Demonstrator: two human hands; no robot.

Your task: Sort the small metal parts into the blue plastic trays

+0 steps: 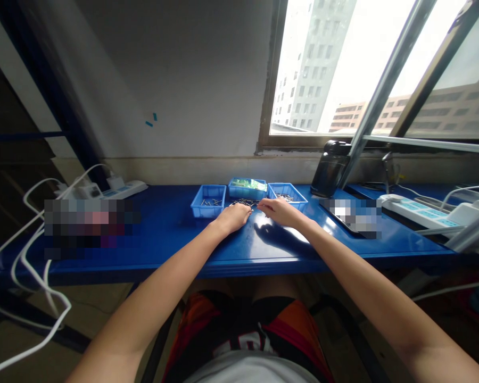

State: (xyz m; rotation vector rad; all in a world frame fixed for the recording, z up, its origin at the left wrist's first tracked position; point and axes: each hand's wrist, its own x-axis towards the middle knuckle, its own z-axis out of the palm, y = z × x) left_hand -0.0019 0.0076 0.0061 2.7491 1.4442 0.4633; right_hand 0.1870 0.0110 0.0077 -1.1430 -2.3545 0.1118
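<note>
Blue plastic trays line the back of a glossy blue counter (163, 229) as a seated person leans both bare forearms across it, a loose pile of small, thin metal-looking pieces (244, 202) lying between and just beyond the two hands. The left hand (236, 215) rests near the pile with its fingers curled inward; the right hand (277, 210), turned toward it, bends its fingers down at the pile's right edge. Whether either hand grips a piece cannot be told at this size.

Three trays ring the pile. The left tray (206, 213), just beside the left hand, has a few similar pieces scattered inside; the right tray (283, 186), behind the right hand, contains a denser cluster. Between them, farther back, the middle tray (243, 193) holds a shiny green packet (249, 184).

To the right, a black container (329, 167) stands tilted near a metal post, with a flat, partly pixelated object (333, 215) in front of it and a white power strip (419, 207) beyond. At far left, white cables (59, 292) loop over the counter's edge beside a pixelated patch. Daylight enters through a window (323, 69), glinting off the counter near the right hand.
</note>
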